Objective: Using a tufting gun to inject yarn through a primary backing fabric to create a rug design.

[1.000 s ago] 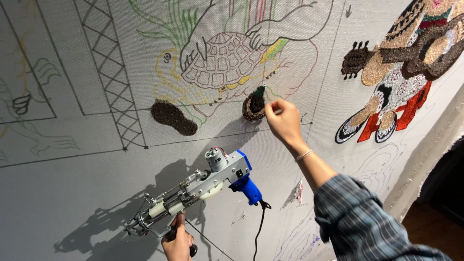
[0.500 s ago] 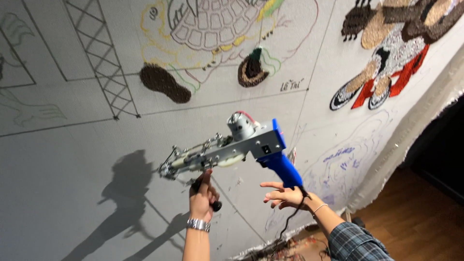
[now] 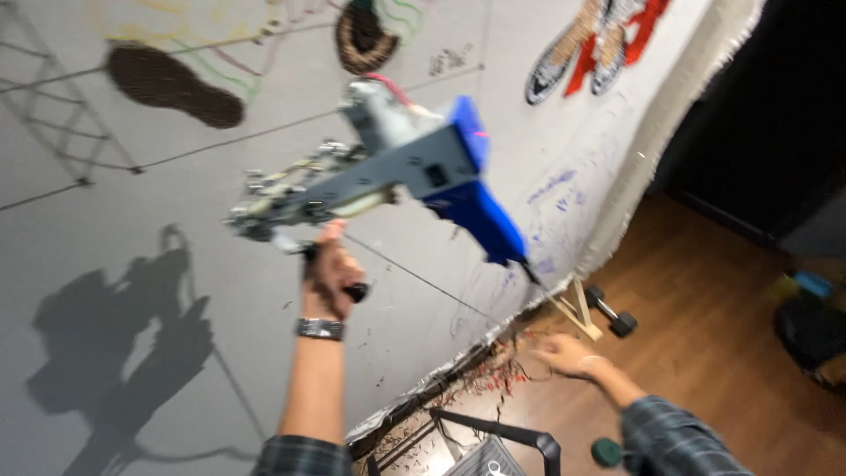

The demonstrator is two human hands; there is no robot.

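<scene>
Tufting gun (image 3: 397,172) in left hand (image 3: 328,273), canvas edge (image 3: 617,238) near

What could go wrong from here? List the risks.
1. The left hand alone holds the tufting gun by its black front grip; the blue rear handle is free, so the gun may tip or swing.
2. Its needle end sits close to the stretched cloth and could snag or poke it.
3. The right hand is low and away, near the yarn scraps on the floor.
</scene>
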